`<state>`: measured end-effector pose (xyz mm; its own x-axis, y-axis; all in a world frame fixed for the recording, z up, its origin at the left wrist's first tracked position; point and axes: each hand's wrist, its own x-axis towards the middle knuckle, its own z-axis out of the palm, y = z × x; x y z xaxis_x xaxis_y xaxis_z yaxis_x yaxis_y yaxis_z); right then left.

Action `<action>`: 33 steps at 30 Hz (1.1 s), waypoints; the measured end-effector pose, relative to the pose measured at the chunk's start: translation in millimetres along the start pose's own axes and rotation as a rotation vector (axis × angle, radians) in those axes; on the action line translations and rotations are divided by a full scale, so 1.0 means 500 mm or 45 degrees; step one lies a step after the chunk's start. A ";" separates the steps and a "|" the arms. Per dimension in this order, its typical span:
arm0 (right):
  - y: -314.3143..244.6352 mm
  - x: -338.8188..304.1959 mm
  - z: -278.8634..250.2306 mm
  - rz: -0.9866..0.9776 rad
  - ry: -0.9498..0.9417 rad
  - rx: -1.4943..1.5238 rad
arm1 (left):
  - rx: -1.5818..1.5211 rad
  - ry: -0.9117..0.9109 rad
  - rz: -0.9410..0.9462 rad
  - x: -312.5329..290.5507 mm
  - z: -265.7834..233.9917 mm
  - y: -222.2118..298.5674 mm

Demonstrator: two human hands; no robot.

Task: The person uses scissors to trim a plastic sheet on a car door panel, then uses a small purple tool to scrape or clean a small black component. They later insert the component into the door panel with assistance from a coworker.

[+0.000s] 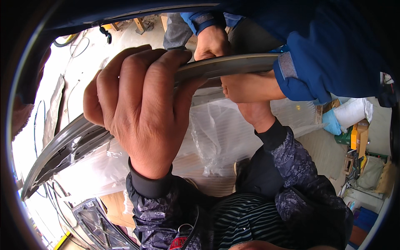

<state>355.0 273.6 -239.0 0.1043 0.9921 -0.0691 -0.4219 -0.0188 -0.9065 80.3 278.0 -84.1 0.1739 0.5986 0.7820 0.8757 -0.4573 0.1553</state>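
A long, curved, dark grey panel (227,68) stretches across the view, seen nearly edge-on, its left end dropping low. My left hand (143,98) is closed on it, fingers bent over the far edge and thumb along the near side. Further right, my right hand (254,114) reaches up to the panel's underside. Its fingers are hidden behind a co-worker's hand (248,87) in a blue sleeve, so its grip does not show. Another hand (211,41) with a blue cuff is at the panel's far side.
Beneath the panel lie clear plastic sheets (216,137). A dark ribbed panel (98,221) and cables (54,193) are at lower left, beside cardboard (116,208). Boxes and a white roll (352,114) stand at right. The co-worker's blue jacket (333,62) fills the upper right.
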 end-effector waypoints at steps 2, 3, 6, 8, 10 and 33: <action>-0.008 -0.002 0.003 0.043 0.006 0.026 | 0.002 0.008 0.008 -0.001 0.000 -0.002; -0.012 -0.003 0.006 0.069 0.016 0.058 | 0.006 0.008 0.005 -0.003 0.001 0.000; -0.021 -0.011 0.016 0.084 0.106 0.085 | -0.026 0.047 0.018 -0.003 0.007 -0.004; -0.024 -0.015 0.021 0.061 0.120 0.081 | -0.036 0.061 0.025 -0.003 0.009 -0.005; -0.025 -0.016 0.025 0.052 0.123 0.090 | -0.025 0.049 0.026 -0.004 0.008 -0.004; -0.036 -0.019 0.035 0.015 -0.051 0.159 | -0.005 0.174 0.100 -0.004 0.030 -0.015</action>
<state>346.1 266.6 -214.7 0.0639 0.9961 -0.0609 -0.5318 -0.0176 -0.8467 80.1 290.4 -95.9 0.1782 0.4658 0.8668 0.8602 -0.5015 0.0927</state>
